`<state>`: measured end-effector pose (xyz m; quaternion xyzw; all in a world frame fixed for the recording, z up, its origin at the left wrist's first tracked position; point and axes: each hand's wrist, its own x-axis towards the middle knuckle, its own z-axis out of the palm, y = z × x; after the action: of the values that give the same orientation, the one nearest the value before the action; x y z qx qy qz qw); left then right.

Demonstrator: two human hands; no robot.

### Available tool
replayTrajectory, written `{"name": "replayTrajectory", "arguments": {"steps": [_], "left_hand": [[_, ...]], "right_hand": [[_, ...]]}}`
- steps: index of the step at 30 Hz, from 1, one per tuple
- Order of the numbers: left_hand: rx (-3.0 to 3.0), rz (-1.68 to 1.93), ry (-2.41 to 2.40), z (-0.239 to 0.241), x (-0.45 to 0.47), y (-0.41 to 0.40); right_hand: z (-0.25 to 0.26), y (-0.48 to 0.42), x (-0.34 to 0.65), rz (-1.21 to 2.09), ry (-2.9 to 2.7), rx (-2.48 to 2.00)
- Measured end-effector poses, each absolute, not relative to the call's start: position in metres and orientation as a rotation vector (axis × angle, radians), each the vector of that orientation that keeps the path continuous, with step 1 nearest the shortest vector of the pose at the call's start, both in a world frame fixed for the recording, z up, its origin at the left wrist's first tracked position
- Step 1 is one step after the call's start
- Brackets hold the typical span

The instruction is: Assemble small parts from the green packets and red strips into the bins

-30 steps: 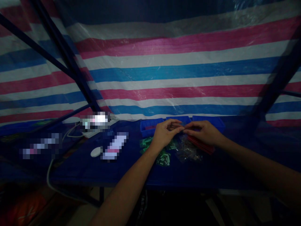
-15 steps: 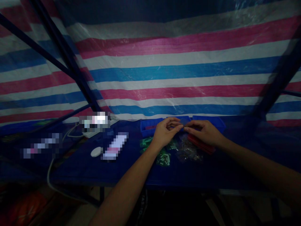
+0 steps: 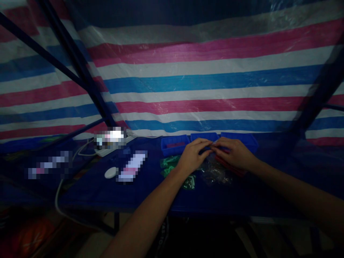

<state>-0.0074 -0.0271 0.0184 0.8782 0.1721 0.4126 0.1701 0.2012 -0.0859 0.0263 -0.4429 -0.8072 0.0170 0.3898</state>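
My left hand (image 3: 195, 153) and my right hand (image 3: 233, 154) meet fingertip to fingertip above the table. Both are closed in a pinch. A small, partly see-through thing seems to sit between the fingertips, too dark to name. Green plastic packets (image 3: 170, 164) lie under and beside my left wrist. Clear packets with small pieces inside (image 3: 218, 175) are below the gap between my hands. A stack of flat red things (image 3: 234, 170) lies beneath my right hand, mostly covered by it.
Along the table's back edge stand three blue bins: left (image 3: 174, 146), middle (image 3: 202, 137) and right (image 3: 251, 141). To the left are a white round object (image 3: 110, 172), a pixelated flat object (image 3: 133, 166) and a white power strip (image 3: 103, 151). Dark frame posts (image 3: 77, 71) and striped sheeting (image 3: 201, 79) surround the table.
My hands have drawn slightly closer together. My left hand has moved a little to the right and lower, and its fingers now meet my right fingertips.
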Motion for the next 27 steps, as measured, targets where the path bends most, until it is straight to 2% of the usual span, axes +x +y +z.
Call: {"name": "replayTrajectory", "arguments": {"steps": [14,27], "left_hand": [[2.293,1.302,0.645,0.030,-0.013,-0.028],[2.193,1.226,0.607,0.024,-0.009,-0.028]], "right_hand": [[0.038,-0.096,0.200,-0.088,-1.657,-1.213],[0.035,-0.093,0.194,0.029,-1.866,-1.101]]}}
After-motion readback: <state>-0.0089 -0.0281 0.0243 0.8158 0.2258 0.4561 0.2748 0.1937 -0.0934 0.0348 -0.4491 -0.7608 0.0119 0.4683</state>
